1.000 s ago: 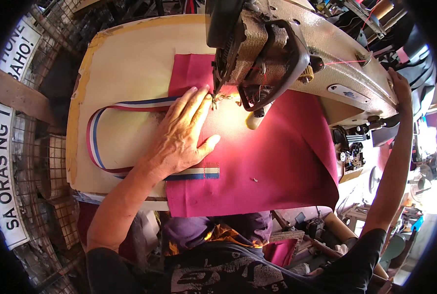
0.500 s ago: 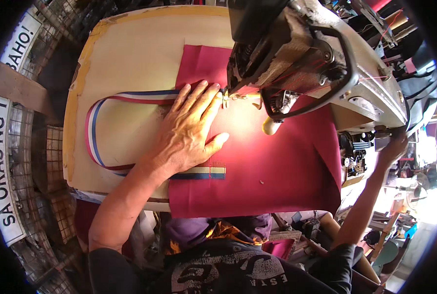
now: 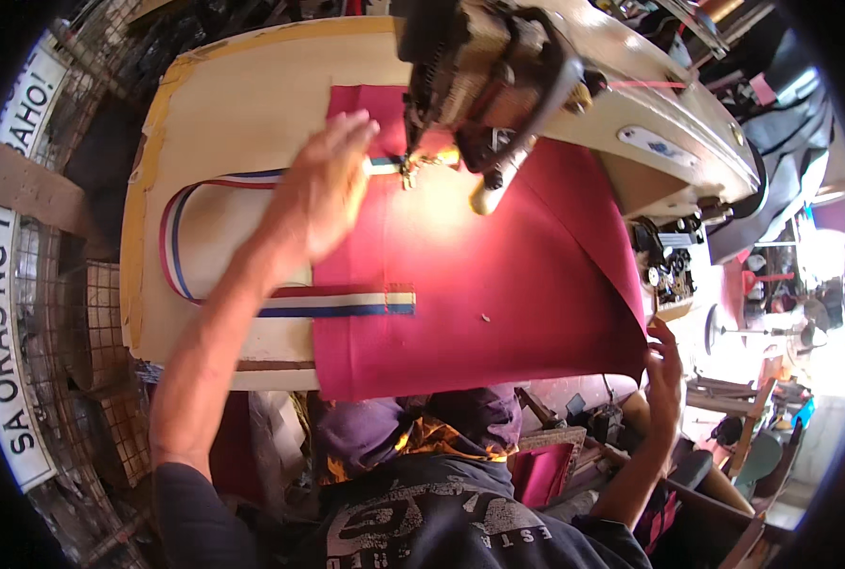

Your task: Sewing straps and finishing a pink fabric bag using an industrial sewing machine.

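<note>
A dark red fabric panel (image 3: 498, 313) lies under the head of a sewing machine (image 3: 484, 85), lit near the needle. A striped red, white and blue strap (image 3: 181, 223) loops out to the left. Its lower end is stitched onto the panel; its upper end runs beneath the presser foot (image 3: 408, 171). My left hand (image 3: 328, 185) is blurred, with fingers stretched out, above the panel's left part and the strap's upper run. At the panel's right edge, my right hand (image 3: 664, 365) has bent, parted fingers close to the fabric; whether they touch is unclear.
The pale table (image 3: 242, 104) has a worn, taped border. A wire mesh wall (image 3: 100, 294) with signs stands at left. Beyond the machine's handwheel (image 3: 759, 175) hang dark sheets. A fan (image 3: 773, 327) and assorted workshop clutter are at the right.
My left hand has risen off the fabric and shifted left and up. My right hand has left the handwheel area and come down to the panel's right edge. The view has shifted slightly.
</note>
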Available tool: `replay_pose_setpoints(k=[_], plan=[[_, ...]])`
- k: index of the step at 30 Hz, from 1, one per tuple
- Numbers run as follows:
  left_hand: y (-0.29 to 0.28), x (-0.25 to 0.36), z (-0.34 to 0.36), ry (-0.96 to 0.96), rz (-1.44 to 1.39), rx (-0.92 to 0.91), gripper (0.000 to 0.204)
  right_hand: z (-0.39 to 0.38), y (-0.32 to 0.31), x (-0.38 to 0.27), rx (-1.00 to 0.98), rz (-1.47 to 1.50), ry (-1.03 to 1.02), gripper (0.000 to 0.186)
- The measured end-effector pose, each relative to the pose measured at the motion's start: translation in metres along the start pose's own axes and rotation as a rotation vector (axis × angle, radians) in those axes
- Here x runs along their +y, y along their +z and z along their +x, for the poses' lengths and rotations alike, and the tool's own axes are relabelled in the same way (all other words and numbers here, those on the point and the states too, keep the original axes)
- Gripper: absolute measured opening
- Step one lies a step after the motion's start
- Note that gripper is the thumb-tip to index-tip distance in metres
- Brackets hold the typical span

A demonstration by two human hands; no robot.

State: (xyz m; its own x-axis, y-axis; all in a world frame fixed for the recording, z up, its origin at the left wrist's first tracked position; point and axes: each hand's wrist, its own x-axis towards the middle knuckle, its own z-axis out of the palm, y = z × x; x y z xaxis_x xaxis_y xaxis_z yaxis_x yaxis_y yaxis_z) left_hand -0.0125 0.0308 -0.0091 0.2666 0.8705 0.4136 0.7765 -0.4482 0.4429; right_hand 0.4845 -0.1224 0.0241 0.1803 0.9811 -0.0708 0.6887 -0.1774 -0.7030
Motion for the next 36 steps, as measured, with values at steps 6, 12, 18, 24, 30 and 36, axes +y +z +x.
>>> replay_pose_setpoints(k=[6, 12, 18, 24, 30, 36], plan=[[0.019, -0.058, 0.087, 0.025, 0.303, -0.114, 0.040, -0.004, 0.052, -0.034, 0.171, -0.179, 0.109, 0.033], [0.020, -0.046, 0.096, 0.043, -0.026, -0.170, 0.030, -0.052, 0.041, -0.005, 0.401, 0.045, -0.173, 0.025], [-0.009, -0.042, 0.056, 0.034, -0.003, 0.019, 0.026, 0.045, 0.060, -0.104, 0.278, 0.574, -0.212, 0.045], [-0.032, -0.003, 0.003, -0.353, 0.198, -0.063, 0.031, 0.150, 0.167, -0.173, 0.210, -0.271, -0.860, 0.035], [-0.037, 0.016, -0.010, -0.245, 0.445, -0.014, 0.025, 0.204, 0.187, -0.181, 0.064, -0.139, -1.064, 0.007], [-0.036, 0.038, -0.003, 0.116, 0.339, -0.017, 0.037, 0.110, 0.196, -0.196, -0.033, -0.246, -1.128, 0.025]])
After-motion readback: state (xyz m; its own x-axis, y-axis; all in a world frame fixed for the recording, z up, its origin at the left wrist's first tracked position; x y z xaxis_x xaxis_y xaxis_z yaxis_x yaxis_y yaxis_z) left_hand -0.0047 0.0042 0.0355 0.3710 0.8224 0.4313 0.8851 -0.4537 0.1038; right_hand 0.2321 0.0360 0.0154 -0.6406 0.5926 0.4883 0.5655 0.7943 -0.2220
